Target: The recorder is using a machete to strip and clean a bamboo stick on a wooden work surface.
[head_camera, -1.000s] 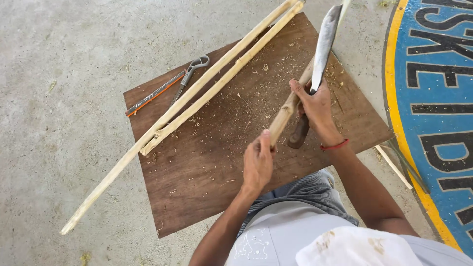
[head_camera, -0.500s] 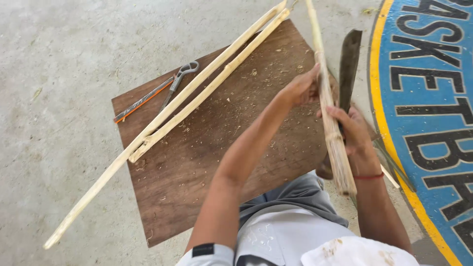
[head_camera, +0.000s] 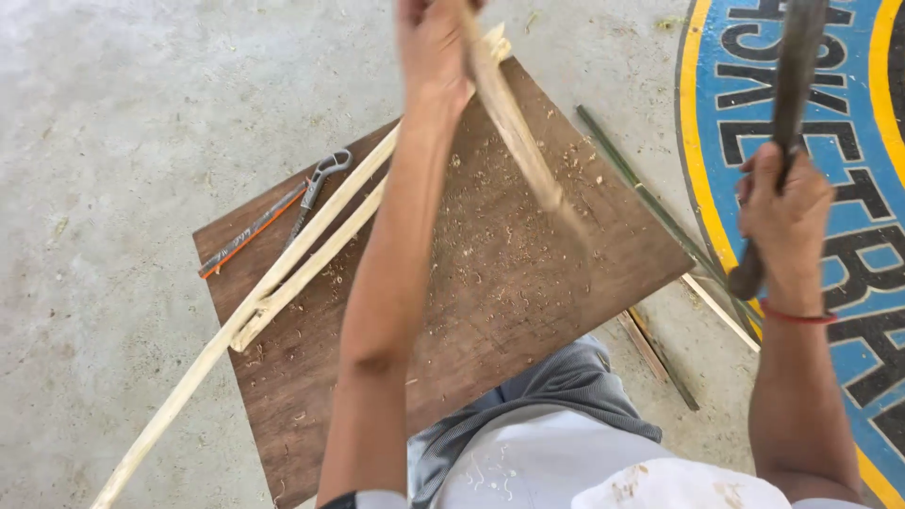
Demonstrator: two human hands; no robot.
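Gripping a pale stick [head_camera: 514,127] aloft in left hand [head_camera: 432,47], dark blade [head_camera: 782,141] clenched in right hand [head_camera: 784,212]; shavings litter brown board [head_camera: 490,283], two trimmed sticks [head_camera: 311,250] lying there, carving unfinished.

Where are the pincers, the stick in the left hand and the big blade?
pincers [head_camera: 325,172], head view, on the jaws' pivot.
stick [head_camera: 517,132], head view, mid-shaft below the left hand.
blade [head_camera: 797,57], head view, flat above the right hand.
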